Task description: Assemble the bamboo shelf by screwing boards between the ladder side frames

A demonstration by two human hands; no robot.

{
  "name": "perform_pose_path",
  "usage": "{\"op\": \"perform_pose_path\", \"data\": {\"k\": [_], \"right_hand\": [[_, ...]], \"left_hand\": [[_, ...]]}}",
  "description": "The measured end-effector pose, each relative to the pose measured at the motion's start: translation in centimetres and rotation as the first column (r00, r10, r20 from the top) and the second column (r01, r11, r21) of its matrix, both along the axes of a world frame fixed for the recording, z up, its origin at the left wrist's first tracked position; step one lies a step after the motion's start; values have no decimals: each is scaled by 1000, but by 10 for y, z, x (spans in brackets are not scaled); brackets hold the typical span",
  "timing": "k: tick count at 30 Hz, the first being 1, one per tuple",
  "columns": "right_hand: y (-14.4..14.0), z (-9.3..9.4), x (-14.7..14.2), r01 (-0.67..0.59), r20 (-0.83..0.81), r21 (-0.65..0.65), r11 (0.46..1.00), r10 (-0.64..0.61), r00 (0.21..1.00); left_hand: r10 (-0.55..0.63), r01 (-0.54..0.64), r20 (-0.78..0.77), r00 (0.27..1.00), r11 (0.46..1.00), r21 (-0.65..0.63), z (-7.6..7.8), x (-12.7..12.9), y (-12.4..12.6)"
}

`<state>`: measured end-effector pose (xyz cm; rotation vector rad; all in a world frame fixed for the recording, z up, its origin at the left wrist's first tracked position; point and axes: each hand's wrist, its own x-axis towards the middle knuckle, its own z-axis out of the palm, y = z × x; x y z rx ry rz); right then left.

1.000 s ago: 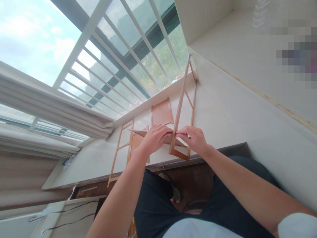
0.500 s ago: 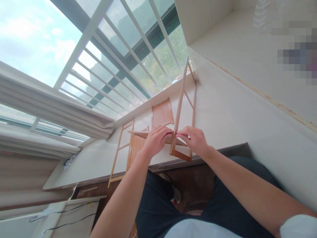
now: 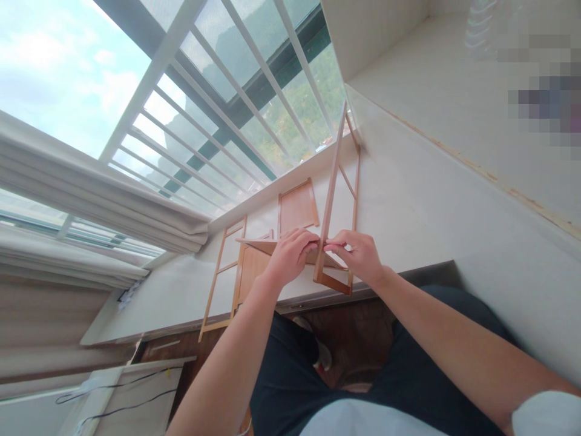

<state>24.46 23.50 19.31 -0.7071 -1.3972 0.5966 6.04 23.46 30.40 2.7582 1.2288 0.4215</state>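
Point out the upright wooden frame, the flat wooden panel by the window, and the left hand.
upright wooden frame (image 3: 333, 181), head view, on its long near rail.
flat wooden panel (image 3: 297, 209), head view, on its middle.
left hand (image 3: 290, 257), head view, on its back.

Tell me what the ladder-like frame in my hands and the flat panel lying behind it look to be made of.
The frame looks like light wood, possibly bamboo: warm tan, slim squared rails with a smooth, faintly glossy finish. The panel shows the same tan colour, with a flat board set inside a raised border, so likely matching wood or veneer. Grain is too fine to confirm.
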Motion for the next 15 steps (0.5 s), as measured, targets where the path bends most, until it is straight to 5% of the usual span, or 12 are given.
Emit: {"op": "perform_pose_path", "data": {"k": [6,11,15], "right_hand": [[-3,2,-1,-19,-8,-72,997,19,1000],[-3,3,-2,-27,-9,-96,995,26,1000],[-3,2,-2,-17,40,-52,999,19,999]], "left_hand": [[23,-23,-17,1000,1000,8,-3,2,-4],[86,-80,54,995,991,-108,0,3,-10],[30,-29,1,1000,987,-156,5,8,-12]]}}
